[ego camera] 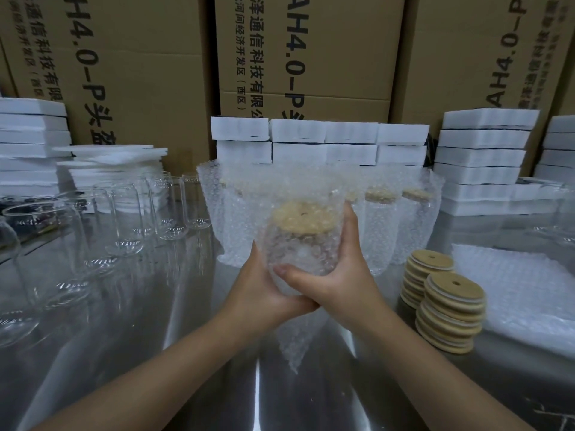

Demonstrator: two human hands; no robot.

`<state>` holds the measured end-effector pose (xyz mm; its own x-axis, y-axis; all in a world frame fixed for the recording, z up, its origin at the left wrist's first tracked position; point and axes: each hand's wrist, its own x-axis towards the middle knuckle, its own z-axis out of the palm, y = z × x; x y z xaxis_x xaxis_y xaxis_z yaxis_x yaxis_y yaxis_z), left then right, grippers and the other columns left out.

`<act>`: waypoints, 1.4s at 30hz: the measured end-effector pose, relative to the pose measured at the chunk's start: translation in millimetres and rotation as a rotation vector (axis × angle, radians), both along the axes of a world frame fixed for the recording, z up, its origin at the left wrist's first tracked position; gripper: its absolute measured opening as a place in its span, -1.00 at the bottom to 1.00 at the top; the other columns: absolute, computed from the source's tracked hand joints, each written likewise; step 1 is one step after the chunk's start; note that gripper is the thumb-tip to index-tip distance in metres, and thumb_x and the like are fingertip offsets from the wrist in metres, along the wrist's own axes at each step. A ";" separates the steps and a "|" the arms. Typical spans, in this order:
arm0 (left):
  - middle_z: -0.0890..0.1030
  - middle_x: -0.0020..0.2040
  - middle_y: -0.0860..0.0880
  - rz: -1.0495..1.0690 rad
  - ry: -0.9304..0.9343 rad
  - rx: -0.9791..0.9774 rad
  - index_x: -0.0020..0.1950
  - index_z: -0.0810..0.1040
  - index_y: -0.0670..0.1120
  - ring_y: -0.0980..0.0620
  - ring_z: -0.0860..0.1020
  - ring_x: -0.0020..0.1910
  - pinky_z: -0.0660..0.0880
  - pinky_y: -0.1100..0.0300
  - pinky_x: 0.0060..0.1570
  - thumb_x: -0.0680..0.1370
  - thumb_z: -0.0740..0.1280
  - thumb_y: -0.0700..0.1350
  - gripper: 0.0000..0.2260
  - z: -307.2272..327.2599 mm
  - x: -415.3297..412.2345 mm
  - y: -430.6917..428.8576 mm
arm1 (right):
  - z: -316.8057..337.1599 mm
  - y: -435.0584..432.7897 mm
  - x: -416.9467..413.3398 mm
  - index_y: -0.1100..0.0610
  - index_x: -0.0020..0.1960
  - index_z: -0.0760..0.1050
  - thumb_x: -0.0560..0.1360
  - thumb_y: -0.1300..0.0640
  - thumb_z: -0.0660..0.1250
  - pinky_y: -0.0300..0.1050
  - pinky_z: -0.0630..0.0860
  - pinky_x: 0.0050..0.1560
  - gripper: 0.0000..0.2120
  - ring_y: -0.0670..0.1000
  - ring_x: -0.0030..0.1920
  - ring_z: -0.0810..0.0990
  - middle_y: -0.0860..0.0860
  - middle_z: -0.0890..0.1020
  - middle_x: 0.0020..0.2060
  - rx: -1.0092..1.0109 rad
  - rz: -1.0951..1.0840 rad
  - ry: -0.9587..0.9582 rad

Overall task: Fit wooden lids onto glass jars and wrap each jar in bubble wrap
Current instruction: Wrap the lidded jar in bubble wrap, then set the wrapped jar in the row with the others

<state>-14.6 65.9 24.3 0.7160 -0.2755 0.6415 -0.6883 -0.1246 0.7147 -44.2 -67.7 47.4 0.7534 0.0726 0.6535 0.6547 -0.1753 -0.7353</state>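
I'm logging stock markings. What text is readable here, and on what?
"AH4.0-P": sideways on middle cardboard box and right cardboard box.
"泽通信科技有限公", "经济开发区(西区)": middle cardboard box, cut off.
"H4.0-P头", "通信科技有限": left cardboard box, cut off.
Right cardboard box's small print: too blurred.

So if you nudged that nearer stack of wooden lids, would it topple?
The nearer stack of wooden lids sits staggered, so a push would probably spill it. Loose round discs might roll or skid on the shiny steel table.
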 end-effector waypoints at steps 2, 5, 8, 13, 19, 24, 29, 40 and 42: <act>0.63 0.20 0.00 0.009 -0.052 0.013 0.34 0.46 -0.13 0.01 0.59 0.22 0.51 -0.10 0.22 0.30 0.54 -0.25 -0.37 0.3 -1.2 -0.7 | 2.5 0.1 -3.4 -0.53 0.24 0.10 0.17 -0.09 0.56 -0.25 0.50 0.18 -0.13 -0.25 0.17 0.53 -0.25 0.52 0.16 -0.071 -0.055 -0.008; 0.52 0.29 0.18 0.060 -0.088 -0.027 0.45 0.29 0.09 0.13 0.52 0.28 0.49 0.14 0.24 0.23 0.62 0.02 -0.13 -3.3 -2.5 3.6 | 15.3 -7.6 -10.2 -0.44 0.13 0.17 0.17 -0.09 0.59 -0.21 0.49 0.17 -0.25 -0.20 0.13 0.54 -0.18 0.52 0.12 -0.131 -0.173 -0.102; 0.35 0.32 0.41 0.093 -0.074 0.018 0.47 0.02 0.38 0.28 0.41 0.33 0.32 0.45 0.25 0.20 0.55 0.31 -0.01 -12.6 -6.8 8.5 | 43.9 -30.4 -14.9 -0.14 0.18 0.17 0.15 -0.14 0.59 -0.07 0.49 0.23 -0.22 -0.10 0.15 0.54 -0.09 0.50 0.13 -0.051 -0.272 -0.166; 0.34 0.37 0.21 0.055 -0.045 0.111 0.48 0.08 0.20 0.24 0.39 0.35 0.25 0.49 0.25 0.35 0.41 0.23 -0.20 -26.6 -3.8 8.2 | 104.5 -92.3 -16.5 -0.07 0.10 0.09 0.22 -0.14 0.57 -0.41 0.45 0.08 -0.27 -0.22 0.03 0.52 -0.16 0.43 0.03 -0.024 -0.644 -0.350; 0.37 0.37 0.16 0.040 -0.082 0.142 0.48 0.12 0.18 0.18 0.40 0.35 0.31 0.35 0.31 0.42 0.36 0.19 -0.30 -26.4 -5.2 7.9 | 114.3 -162.4 1.8 0.02 0.09 0.08 0.25 -0.09 0.56 -0.17 0.38 -0.06 -0.28 0.00 0.04 0.44 0.06 0.39 0.12 -0.106 -1.052 -0.277; 0.39 0.34 0.15 0.041 -0.079 0.142 0.45 0.18 0.15 0.19 0.45 0.30 0.37 0.32 0.26 0.42 0.34 0.17 -0.36 -24.6 -7.0 7.0 | 82.0 -182.3 37.8 0.03 0.07 0.09 0.25 -0.07 0.59 0.04 0.41 -0.11 -0.27 0.07 -0.05 0.46 0.03 0.39 0.00 -0.179 -1.014 0.025; 0.40 0.32 0.18 0.039 -0.076 0.149 0.44 0.21 0.16 0.19 0.46 0.27 0.38 0.34 0.23 0.43 0.32 0.18 -0.39 -24.8 -7.1 9.3 | 74.8 -190.1 63.9 0.03 0.06 0.11 0.21 -0.12 0.60 0.01 0.39 -0.14 -0.25 0.05 -0.08 0.44 0.02 0.39 -0.02 -0.218 -0.978 0.069; 0.43 0.26 0.25 0.034 -0.075 0.161 0.38 0.29 0.16 0.19 0.48 0.23 0.39 0.39 0.17 0.44 0.29 0.18 -0.48 -26.0 -5.0 9.0 | 44.1 -198.9 83.7 0.20 0.24 0.18 0.23 -0.10 0.60 -0.01 0.38 -0.15 -0.17 0.08 -0.04 0.42 0.13 0.43 0.06 -0.292 -0.981 0.278; 0.42 0.25 0.24 0.042 -0.082 0.175 0.36 0.31 0.17 0.19 0.48 0.22 0.39 0.37 0.17 0.45 0.27 0.19 -0.51 -26.1 -3.7 9.5 | 42.5 -197.2 85.2 0.20 0.29 0.16 0.24 -0.11 0.59 -0.01 0.38 -0.13 -0.13 0.13 0.01 0.45 0.17 0.44 0.13 -0.319 -0.985 0.321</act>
